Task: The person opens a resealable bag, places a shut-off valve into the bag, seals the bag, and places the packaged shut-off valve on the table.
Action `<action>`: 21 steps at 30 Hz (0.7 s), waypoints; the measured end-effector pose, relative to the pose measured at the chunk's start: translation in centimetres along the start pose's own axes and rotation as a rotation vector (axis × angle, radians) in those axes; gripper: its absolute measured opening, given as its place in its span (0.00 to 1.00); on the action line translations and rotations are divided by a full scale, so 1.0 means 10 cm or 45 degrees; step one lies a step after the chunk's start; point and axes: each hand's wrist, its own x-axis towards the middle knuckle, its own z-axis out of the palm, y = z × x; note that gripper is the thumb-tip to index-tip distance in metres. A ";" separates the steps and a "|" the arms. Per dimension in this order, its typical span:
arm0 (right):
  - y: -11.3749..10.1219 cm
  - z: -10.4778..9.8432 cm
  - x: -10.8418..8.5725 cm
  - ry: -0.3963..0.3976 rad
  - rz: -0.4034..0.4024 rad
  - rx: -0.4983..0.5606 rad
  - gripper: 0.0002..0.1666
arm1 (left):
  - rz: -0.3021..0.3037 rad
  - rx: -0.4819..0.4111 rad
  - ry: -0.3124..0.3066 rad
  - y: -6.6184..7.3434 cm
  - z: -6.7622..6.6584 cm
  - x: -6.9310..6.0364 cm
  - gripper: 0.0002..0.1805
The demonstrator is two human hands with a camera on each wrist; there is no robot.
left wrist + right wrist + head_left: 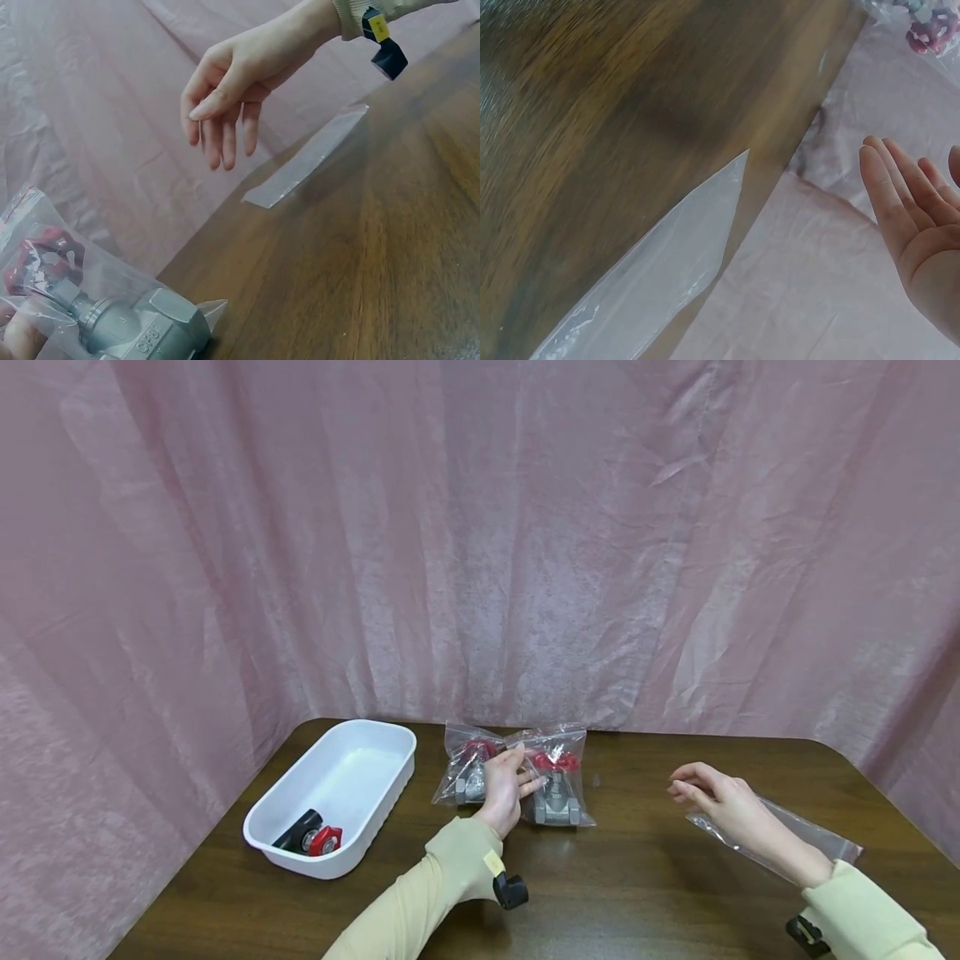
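Two clear zip bags, each with a grey metal valve with a red handwheel inside, lie side by side at the back of the table: the left bagged valve (470,772) and the right bagged valve (557,789). My left hand (504,789) is between them, fingers extended at the right bag's near-left edge. In the left wrist view its fingertips show partly behind the plastic of a bagged valve (112,315). My right hand (723,806) hovers with loosely bent fingers and holds nothing. Below it a flat clear plastic bag (813,835) lies on the table.
A white tray (375,752) stands at the left, with a valve with a red handwheel (326,841) and a black part (300,828) at its near end. Pink curtain (480,543) hangs behind the brown wooden table (622,893).
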 end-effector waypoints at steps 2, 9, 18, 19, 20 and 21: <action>0.01 -0.02 -0.01 0.002 0.005 -0.009 0.06 | -0.005 -0.001 0.000 0.01 0.00 0.01 0.16; 0.10 -0.10 -0.05 0.031 0.029 -0.090 0.05 | -0.012 0.058 -0.020 0.02 0.01 0.08 0.16; 0.26 -0.25 -0.16 0.037 0.125 -0.345 0.07 | -0.051 0.173 -0.022 0.03 0.00 0.20 0.16; 0.28 -0.26 -0.17 0.024 0.147 -0.351 0.09 | -0.062 0.177 -0.022 0.03 -0.01 0.22 0.16; 0.30 -0.28 -0.18 0.008 0.161 -0.356 0.10 | -0.068 0.179 -0.024 0.03 -0.01 0.23 0.17; 0.33 -0.29 -0.20 -0.003 0.174 -0.367 0.11 | -0.075 0.180 -0.027 0.03 -0.02 0.25 0.17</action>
